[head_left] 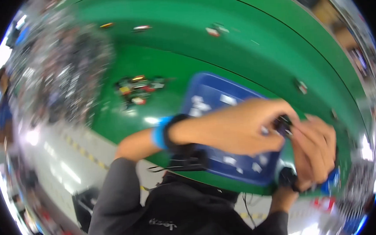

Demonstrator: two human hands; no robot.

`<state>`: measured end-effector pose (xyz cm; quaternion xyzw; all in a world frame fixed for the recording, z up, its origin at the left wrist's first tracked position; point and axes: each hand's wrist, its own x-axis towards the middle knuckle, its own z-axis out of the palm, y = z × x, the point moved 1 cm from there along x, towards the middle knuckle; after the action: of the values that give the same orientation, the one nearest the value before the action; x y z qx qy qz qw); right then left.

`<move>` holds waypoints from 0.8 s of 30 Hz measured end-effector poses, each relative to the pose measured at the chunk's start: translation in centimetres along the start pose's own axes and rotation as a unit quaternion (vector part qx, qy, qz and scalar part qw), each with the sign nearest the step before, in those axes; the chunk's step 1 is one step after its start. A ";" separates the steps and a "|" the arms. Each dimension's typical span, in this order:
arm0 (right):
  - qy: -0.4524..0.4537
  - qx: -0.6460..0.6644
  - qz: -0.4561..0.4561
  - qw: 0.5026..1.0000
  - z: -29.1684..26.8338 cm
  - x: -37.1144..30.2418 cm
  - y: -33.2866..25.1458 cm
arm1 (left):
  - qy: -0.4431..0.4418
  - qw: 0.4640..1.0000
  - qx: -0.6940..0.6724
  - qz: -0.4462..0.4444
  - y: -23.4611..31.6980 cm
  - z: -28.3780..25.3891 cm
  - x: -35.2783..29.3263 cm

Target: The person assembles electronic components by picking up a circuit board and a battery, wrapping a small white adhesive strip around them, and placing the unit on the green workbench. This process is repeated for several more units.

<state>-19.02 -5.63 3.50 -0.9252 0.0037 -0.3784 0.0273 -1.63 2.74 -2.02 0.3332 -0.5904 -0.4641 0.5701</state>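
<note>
My left hand reaches across a blue tray, its thumb and fingers closed round a small dark part. Blur and the fingers hide what kind of part it is. Close against it from the right, my right hand has its fingers bent and pressed together at the same part. Both hands are above the tray's right side. Several small white pieces lie in the tray, partly covered by my left forearm. A blue band and a black one circle my left wrist.
A green work surface spreads under the tray. To the left is a large heap of clear plastic bags. Between heap and tray sits a cluster of small coloured parts. Other small pieces are scattered farther back. A dark box-shaped thing is at the tray's near edge.
</note>
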 end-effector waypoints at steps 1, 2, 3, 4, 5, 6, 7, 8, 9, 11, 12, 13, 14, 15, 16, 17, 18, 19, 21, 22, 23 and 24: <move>0.021 0.002 0.014 1.000 0.3 0.0 0.2 | -0.004 0.992 -0.024 -0.120 1.7 -0.4 0.3; 0.045 0.004 0.025 0.999 0.2 -0.2 0.7 | -0.016 0.970 -0.035 -0.240 3.6 -0.8 0.9; 0.062 0.010 0.025 0.998 0.5 -0.4 1.1 | 0.004 0.974 -0.015 -0.226 3.6 -0.8 0.7; 0.079 0.019 0.022 0.996 0.3 -0.8 1.3 | 0.026 0.977 0.006 -0.213 3.4 -0.3 0.7; 0.075 -0.003 0.033 0.997 -0.2 -1.0 1.5 | 0.004 0.978 -0.003 -0.208 3.1 0.2 0.9; 0.078 0.008 0.044 0.996 -0.5 -1.1 1.3 | 0.014 0.983 0.028 -0.179 3.1 0.5 0.9; 0.083 0.022 0.053 0.995 -0.8 -1.2 1.2 | 0.028 0.986 0.060 -0.150 3.2 0.8 0.9; 0.090 0.043 0.058 0.993 -1.0 -1.3 1.2 | 0.047 0.987 0.095 -0.122 3.2 1.1 0.9; 0.092 0.039 0.064 0.993 -1.1 -1.5 1.3 | 0.041 0.987 0.095 -0.124 3.2 1.4 1.0; 0.084 0.022 0.053 0.995 -1.0 -1.7 1.6 | 0.088 0.982 0.115 -0.121 3.0 1.9 1.2; 0.079 0.014 0.047 0.996 -1.0 -1.8 1.6 | 0.112 0.978 0.126 -0.119 3.0 1.9 1.2; 0.080 0.017 0.048 0.995 -1.0 -1.9 1.5 | 0.113 0.978 0.127 -0.122 3.0 2.0 1.1; 0.083 0.015 0.055 0.995 -1.0 -1.9 1.5 | 0.105 0.977 0.143 -0.116 3.2 2.1 1.1; 0.086 0.014 0.062 0.994 -0.9 -1.9 1.5 | 0.096 0.976 0.158 -0.111 3.3 2.2 1.1; 0.089 0.013 0.069 0.994 -0.9 -1.9 1.5 | 0.088 0.975 0.174 -0.105 3.3 2.2 1.1; 0.090 0.016 0.069 0.993 -0.8 -1.9 1.5 | 0.089 0.974 0.176 -0.108 3.2 2.3 1.1; 0.085 -0.004 0.071 0.994 -0.7 -2.0 1.3 | 0.101 0.973 0.187 -0.086 2.8 2.3 1.1; 0.081 -0.025 0.073 0.994 -0.6 -2.0 1.0 | 0.112 0.972 0.198 -0.064 2.4 2.4 1.2; 0.081 -0.045 0.077 0.993 -0.5 -1.9 0.5 | 0.120 0.969 0.212 -0.043 2.2 2.3 1.1; 0.079 -0.054 0.082 0.992 -0.5 -1.7 0.0 | 0.112 0.971 0.205 -0.050 2.2 2.1 1.0; 0.079 -0.066 0.088 0.991 -0.5 -1.6 -0.3 | 0.103 0.973 0.199 -0.055 2.2 2.0 1.1; 0.078 -0.078 0.093 0.990 -0.6 -1.4 -0.3 | 0.093 0.975 0.193 -0.060 2.2 1.8 1.2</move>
<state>-20.48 -5.29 2.97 -0.8877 0.1212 -0.4441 -0.0101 -3.27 2.67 0.65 0.5129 -0.5925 -0.3418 0.5187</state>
